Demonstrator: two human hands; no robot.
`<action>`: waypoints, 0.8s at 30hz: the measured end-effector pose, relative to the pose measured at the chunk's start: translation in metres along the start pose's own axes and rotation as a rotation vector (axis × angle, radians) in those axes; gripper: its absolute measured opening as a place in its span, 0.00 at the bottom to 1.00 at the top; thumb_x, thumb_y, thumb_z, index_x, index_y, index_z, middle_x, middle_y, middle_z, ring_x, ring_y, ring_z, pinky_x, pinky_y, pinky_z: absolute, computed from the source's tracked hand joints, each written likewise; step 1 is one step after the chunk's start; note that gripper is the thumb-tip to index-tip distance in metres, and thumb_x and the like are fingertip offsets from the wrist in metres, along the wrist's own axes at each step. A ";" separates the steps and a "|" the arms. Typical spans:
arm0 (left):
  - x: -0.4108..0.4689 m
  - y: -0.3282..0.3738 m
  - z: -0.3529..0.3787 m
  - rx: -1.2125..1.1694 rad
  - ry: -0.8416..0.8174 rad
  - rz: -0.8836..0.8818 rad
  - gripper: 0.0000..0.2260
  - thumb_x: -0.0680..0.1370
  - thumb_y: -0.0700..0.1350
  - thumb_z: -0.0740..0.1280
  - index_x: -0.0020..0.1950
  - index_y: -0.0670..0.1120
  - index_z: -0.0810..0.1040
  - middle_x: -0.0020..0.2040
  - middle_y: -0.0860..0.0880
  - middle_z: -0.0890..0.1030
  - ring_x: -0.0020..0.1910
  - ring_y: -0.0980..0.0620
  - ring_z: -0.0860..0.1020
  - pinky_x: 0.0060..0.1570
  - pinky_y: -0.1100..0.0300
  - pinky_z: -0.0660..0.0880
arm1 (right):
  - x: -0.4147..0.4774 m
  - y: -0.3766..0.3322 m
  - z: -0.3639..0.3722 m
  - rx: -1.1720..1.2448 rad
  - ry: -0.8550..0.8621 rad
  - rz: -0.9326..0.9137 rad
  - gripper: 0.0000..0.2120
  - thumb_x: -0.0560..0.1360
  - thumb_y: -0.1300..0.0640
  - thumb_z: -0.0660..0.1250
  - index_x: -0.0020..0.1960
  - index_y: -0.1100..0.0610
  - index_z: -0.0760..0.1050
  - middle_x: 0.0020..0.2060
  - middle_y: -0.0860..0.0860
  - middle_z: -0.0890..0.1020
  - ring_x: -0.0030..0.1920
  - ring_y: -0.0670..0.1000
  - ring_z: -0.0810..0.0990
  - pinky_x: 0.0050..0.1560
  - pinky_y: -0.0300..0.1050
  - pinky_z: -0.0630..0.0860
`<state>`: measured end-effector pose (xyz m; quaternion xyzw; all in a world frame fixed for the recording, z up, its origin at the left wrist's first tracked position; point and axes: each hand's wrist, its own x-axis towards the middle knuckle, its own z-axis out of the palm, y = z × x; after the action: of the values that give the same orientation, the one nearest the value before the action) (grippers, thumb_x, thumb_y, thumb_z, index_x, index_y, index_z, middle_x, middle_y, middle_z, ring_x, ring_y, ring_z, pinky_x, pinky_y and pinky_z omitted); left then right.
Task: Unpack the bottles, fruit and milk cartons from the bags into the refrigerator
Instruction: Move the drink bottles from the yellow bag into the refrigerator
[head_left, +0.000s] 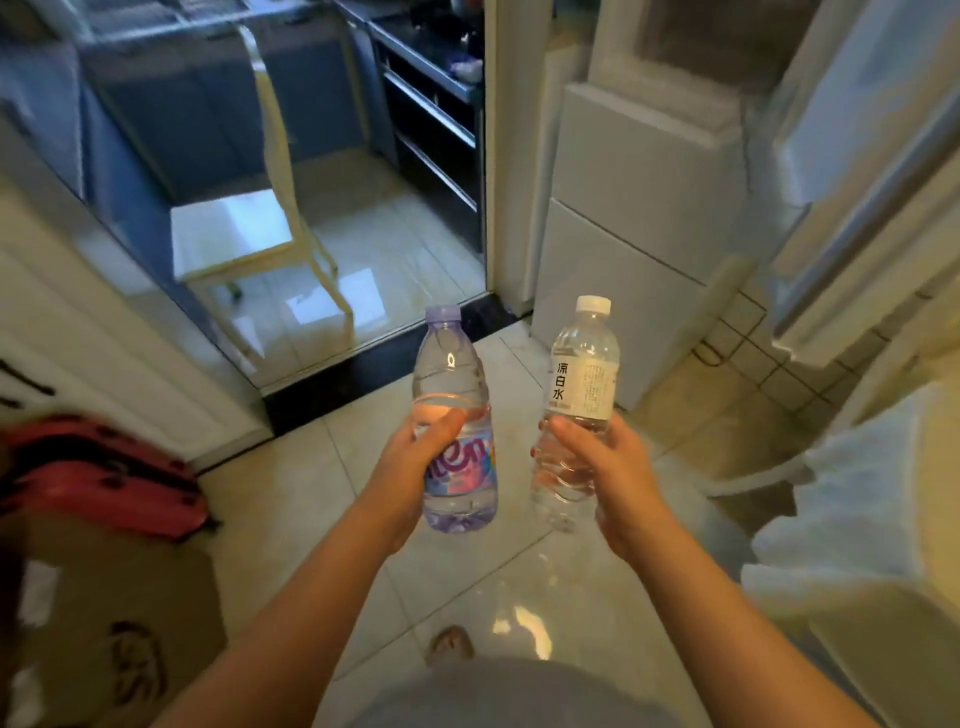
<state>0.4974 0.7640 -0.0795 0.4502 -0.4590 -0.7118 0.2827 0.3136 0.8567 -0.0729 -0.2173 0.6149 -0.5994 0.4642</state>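
Holding two water bottles upright, side by side.
Left hand (415, 462) is gripping the purple bottle (457, 415) at mid-body; right hand (602, 467) is gripping the clear bottle (582, 384) below its label.

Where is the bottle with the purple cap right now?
Head view, centre: the purple-capped bottle is held in the left hand, just left of the white-capped bottle held by the right hand.

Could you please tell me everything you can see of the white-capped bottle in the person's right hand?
The white-capped bottle is clear plastic. It has a white screw cap in place, a white label with black characters and fine print round its middle, and a ribbed lower half. It looks filled with clear liquid. It is held in the air over the tiled floor, nearly upright, with its top leaning slightly right. The right hand grips it below the label, and nothing else touches it.
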 end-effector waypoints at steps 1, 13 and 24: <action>0.011 0.007 -0.016 -0.008 0.018 0.007 0.42 0.59 0.65 0.76 0.64 0.39 0.76 0.51 0.38 0.85 0.47 0.41 0.84 0.52 0.46 0.80 | 0.012 -0.001 0.019 -0.008 -0.003 0.005 0.27 0.71 0.51 0.74 0.68 0.53 0.73 0.56 0.53 0.83 0.55 0.57 0.83 0.54 0.56 0.81; 0.147 0.077 -0.092 0.046 -0.038 0.020 0.17 0.76 0.48 0.73 0.59 0.39 0.76 0.44 0.58 0.86 0.44 0.60 0.84 0.44 0.66 0.80 | 0.163 -0.033 0.125 -0.003 -0.038 0.049 0.27 0.70 0.48 0.73 0.68 0.51 0.73 0.55 0.52 0.84 0.53 0.53 0.84 0.55 0.51 0.80; 0.354 0.191 -0.072 0.042 0.036 0.098 0.35 0.62 0.60 0.75 0.62 0.40 0.75 0.56 0.40 0.83 0.54 0.39 0.83 0.53 0.45 0.81 | 0.380 -0.124 0.153 -0.014 -0.068 -0.085 0.23 0.67 0.50 0.68 0.62 0.49 0.75 0.52 0.49 0.85 0.51 0.49 0.85 0.51 0.47 0.78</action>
<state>0.4059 0.3664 -0.0531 0.4457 -0.4904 -0.6790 0.3161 0.2244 0.4383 -0.0517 -0.2665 0.5932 -0.6065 0.4575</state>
